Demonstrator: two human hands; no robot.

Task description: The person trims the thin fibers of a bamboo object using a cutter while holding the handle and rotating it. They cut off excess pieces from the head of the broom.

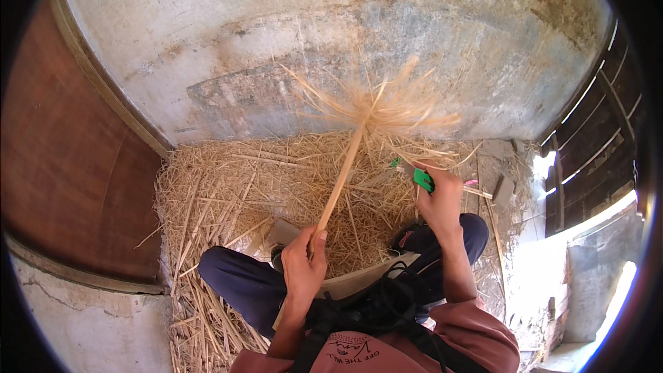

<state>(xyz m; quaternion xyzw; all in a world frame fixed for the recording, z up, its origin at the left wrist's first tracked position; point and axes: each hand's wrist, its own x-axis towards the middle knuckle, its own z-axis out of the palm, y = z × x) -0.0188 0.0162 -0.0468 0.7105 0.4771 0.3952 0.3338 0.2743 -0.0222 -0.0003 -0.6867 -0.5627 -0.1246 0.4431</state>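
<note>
My left hand (302, 262) grips the lower end of a long straw stalk (342, 176) that rises up and to the right, ending in a blurred spray of dry fronds (387, 107). My right hand (439, 197) is closed on a small tool with a green handle (421, 178), held just right of the stalk near the fronds. Both hands are above my crossed legs in dark blue trousers (238, 283).
A thick bed of loose straw (235, 193) covers the floor ahead and to the left. A weathered plaster wall (331, 34) stands behind it, a brown door (62, 159) at left, dark wooden slats (597, 138) at right. A pale board (366, 278) lies across my lap.
</note>
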